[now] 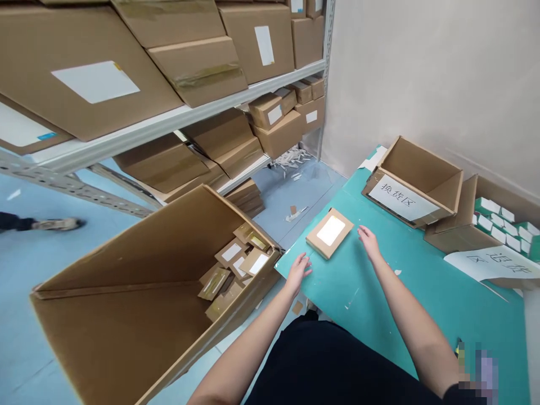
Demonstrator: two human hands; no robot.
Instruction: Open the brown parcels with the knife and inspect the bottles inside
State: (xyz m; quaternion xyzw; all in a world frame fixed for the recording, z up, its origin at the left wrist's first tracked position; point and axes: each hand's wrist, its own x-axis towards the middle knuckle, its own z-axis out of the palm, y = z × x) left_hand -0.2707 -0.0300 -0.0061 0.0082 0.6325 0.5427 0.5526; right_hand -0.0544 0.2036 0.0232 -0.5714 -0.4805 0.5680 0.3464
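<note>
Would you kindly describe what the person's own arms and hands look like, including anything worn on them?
The left hand and right hand are ungloved, with no watch or bracelet visible on either bare forearm. Black clothing fills the bottom of the view, and a black sleeve shows at the right arm's upper end.

Teal table (379, 304) with mailer (329, 233), open cartons (415, 183)
</note>
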